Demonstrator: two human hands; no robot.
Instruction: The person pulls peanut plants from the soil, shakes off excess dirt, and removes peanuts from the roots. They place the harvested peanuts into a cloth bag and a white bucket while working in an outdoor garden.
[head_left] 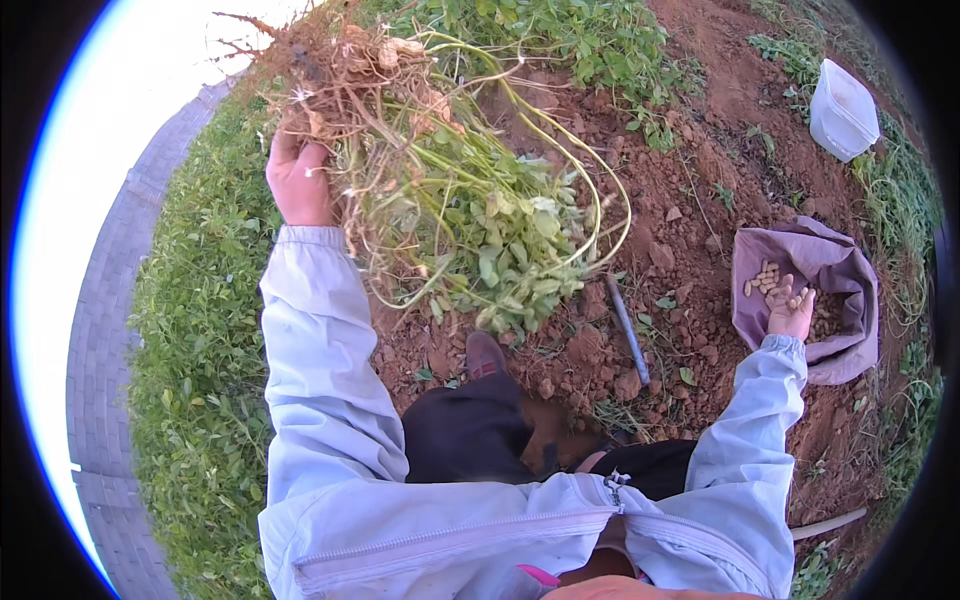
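Note:
My left hand (300,178) is closed around the root end of an uprooted peanut plant (480,190). Roots and a few pale pods (398,50) stick up above the hand, while the green leaves hang down to the right. My right hand (792,312) is over the mouth of a brownish-purple cloth sack (755,320), fingers spread apart. Several peanuts (766,277) show just left of its fingers, and a few more are at the fingertips. Other peanuts inside the sack are partly hidden by the hand.
A blue-grey rod (628,332) lies on the reddish soil (690,250) between my feet and the sack. Beyond the sack stands a white plastic tub (843,112). Leafy plants (195,400) grow along the left, beside grey paving (105,350). My shoe (484,355) is below the hanging leaves.

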